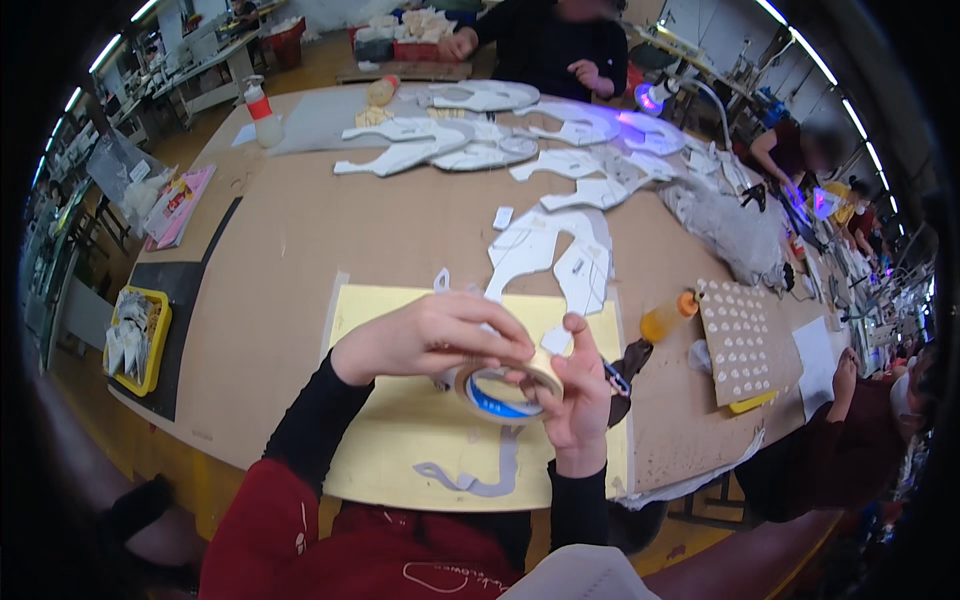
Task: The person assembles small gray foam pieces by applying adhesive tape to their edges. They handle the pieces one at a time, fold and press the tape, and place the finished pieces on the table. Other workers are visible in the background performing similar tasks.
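Note:
Over a yellow sheet (pixel 380 450) on the table I hold a roll of tape (pixel 465 392) with a blue inner core. My right hand (pixel 580 400) grips the roll's right side, its index finger raised. The fingers of my left hand (pixel 445 335) are closed together at the roll's upper edge, where they seem to pinch the tape; their tips are partly hidden. A small white piece (pixel 556 340) shows by my right fingertips. Below the roll, a grey curled strip (pixel 490 487) lies on the sheet. White cut-out panels (pixel 525 245) lie just beyond my hands.
More white panels (pixel 490 95) spread across the far table, where a person (pixel 560 40) stands. An orange-capped bottle (pixel 665 318) and a card with rows of pale dots (pixel 735 335) are at right. A yellow tray (pixel 155 360) stands at left, a red-banded bottle (pixel 262 115) far left.

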Demonstrator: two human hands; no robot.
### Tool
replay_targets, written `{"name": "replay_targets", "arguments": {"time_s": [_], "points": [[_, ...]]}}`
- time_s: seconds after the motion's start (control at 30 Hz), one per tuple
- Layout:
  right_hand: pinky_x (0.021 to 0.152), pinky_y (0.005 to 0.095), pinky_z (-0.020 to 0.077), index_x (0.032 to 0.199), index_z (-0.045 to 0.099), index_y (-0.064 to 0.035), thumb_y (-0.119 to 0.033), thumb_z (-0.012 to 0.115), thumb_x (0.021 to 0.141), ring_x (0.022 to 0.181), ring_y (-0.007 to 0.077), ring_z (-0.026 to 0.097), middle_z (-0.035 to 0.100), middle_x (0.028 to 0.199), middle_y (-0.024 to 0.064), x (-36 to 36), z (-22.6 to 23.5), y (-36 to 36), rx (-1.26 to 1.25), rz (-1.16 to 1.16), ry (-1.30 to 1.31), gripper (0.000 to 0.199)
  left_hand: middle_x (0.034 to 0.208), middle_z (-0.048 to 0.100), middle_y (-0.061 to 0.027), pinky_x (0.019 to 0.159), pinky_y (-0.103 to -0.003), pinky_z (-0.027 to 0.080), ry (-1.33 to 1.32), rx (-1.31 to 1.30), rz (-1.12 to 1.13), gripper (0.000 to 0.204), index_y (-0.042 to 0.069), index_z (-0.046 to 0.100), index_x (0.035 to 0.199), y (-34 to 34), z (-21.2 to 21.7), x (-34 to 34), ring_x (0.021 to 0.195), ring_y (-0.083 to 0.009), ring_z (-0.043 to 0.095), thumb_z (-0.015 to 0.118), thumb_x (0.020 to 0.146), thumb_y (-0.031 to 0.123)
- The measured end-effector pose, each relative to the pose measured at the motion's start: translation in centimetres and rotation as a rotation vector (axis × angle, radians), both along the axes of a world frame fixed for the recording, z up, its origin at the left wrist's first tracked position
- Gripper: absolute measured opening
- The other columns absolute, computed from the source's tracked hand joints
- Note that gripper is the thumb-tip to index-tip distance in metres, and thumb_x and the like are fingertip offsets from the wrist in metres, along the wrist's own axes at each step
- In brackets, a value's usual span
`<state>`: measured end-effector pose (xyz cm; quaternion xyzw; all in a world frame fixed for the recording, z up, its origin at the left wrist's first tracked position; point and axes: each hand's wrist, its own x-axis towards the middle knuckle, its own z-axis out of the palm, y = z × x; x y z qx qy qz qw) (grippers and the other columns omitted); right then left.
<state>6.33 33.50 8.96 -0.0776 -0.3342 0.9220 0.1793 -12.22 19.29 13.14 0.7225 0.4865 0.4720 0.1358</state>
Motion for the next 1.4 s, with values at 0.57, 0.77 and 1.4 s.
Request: {"name": "replay_targets", "arguments": {"time_s": [0.57,0.77,1.4], "points": [[0.053,0.0322,0.0624,0.117,0.040,-0.0053,-0.003,0.057,0.086,0.069,0.0355,0.073,0.064,0.099,0.0273,-0.4,-0.5,0.2,-0.104,0.238,0.079,0.036,0.100,0.069,-0.0012,0.117,-0.057,0.027,-0.056,-0.050,-0.016,0.007,0.010,0.075,0.087,0.0,0.6,1.8,0.122,-0.0310,0.061,0.070,0.085,0.005],[0.036,0.0162,0.0373,0.116,0.041,-0.0087,0.000,0.058,0.089,0.043,0.0113,0.054,0.065,0.095,0.0231,-0.4,-0.6,0.5,-0.060,0.310,0.095,0.033,0.116,0.069,-0.0025,0.116,-0.050,0.030,-0.286,-0.283,-0.024,0.013,0.009,0.077,0.099,-0.4,1.1,2.5,0.129,-0.0278,0.055,0.074,0.087,0.014],[0.038,0.0176,0.0399,0.116,0.041,-0.0104,-0.002,0.059,0.090,0.045,0.0131,0.058,0.064,0.089,0.0158,-0.4,-0.1,0.6,-0.096,0.292,0.052,0.033,0.108,0.062,-0.0033,0.098,-0.032,0.042,-0.496,-0.392,0.103,0.012,0.005,0.075,0.092,-0.5,1.3,3.9,0.108,-0.0170,0.057,0.075,0.086,0.015]]}}
